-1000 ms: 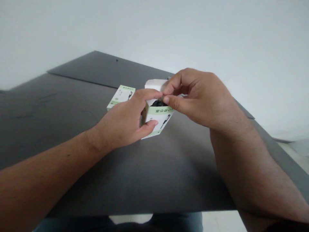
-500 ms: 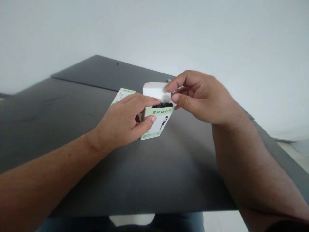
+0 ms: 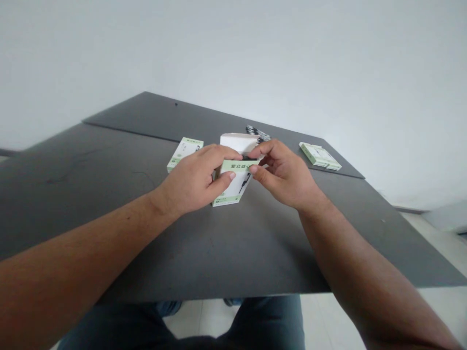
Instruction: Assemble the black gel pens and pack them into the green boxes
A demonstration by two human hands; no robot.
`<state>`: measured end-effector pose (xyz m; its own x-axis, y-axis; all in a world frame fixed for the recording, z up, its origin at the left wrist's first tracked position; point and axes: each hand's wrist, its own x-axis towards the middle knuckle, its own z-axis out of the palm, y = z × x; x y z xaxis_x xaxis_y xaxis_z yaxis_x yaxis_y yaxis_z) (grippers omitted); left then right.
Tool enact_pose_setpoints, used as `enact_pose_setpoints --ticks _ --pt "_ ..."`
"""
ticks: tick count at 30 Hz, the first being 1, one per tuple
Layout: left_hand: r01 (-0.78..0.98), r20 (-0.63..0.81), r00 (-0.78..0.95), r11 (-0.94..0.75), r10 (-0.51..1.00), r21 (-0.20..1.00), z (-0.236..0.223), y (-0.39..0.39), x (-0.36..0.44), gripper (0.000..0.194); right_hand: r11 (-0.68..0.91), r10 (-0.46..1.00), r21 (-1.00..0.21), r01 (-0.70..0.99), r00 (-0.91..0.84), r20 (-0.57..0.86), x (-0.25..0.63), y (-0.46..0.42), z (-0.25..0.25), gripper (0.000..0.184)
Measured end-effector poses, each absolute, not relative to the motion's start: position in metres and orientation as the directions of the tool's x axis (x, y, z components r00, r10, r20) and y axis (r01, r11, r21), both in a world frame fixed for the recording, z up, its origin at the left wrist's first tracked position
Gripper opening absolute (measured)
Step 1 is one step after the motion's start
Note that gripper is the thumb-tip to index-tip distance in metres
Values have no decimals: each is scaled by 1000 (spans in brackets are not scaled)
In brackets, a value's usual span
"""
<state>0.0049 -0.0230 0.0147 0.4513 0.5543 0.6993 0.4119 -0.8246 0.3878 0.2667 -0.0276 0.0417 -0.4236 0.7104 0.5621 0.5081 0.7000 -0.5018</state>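
Observation:
A white and green cardboard box [image 3: 232, 185] stands on the dark table with its top flap raised and black contents [image 3: 249, 158] showing at its mouth. My left hand [image 3: 199, 177] grips the box's left side, its index finger over the opening and its thumb on the front face. At the upper right corner, my right hand [image 3: 286, 172] pinches the box's edge, with the index finger at the mouth and the thumb on the front. What the black contents are cannot be made out. Other fingers of both hands are partly hidden.
Behind my left hand lies a similar box [image 3: 188, 146]. Several black and silver slim items [image 3: 257, 132] lie beyond the open box. More green and white boxes [image 3: 320, 155] rest at the far right of the dark table [image 3: 219, 253]. A pale wall [image 3: 233, 58] rises behind.
My right hand has moved down from the raised flap to the box's mouth and front edge. The left hand keeps its hold. The view has shifted, showing boxes at the far right.

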Motion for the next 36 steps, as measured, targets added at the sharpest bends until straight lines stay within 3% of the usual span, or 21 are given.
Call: enact_pose_setpoints --ticks 3,7,14,17,22,26,30,36 --pt "424 707 445 -825 549 373 11 -21 4 36 736 668 -464 493 -419 615 261 -32 39 21" --pt "441 709 411 -805 574 397 5 -22 3 48 745 648 -400 534 -435 626 257 -39 35 33" --pt "432 682 433 -800 590 417 5 -23 3 42 763 618 -355 541 -450 644 261 -44 25 45" --pt "429 685 443 -808 579 405 6 -22 3 43 746 646 -412 523 -416 640 261 -44 19 46" --pt "414 779 411 -858 474 304 9 -25 2 42 687 722 -627 368 -248 646 259 -40 4 59" --pt "321 799 330 -856 503 406 -1 -27 4 48 660 746 -671 339 -191 638 257 -37 -4 49" --pt "282 776 299 -829 555 484 -9 -25 5 41 682 723 -644 346 -187 665 253 -41 -4 46" --pt "409 771 323 -816 549 409 8 -32 6 23 719 656 -507 476 -222 722 251 -51 3 37"
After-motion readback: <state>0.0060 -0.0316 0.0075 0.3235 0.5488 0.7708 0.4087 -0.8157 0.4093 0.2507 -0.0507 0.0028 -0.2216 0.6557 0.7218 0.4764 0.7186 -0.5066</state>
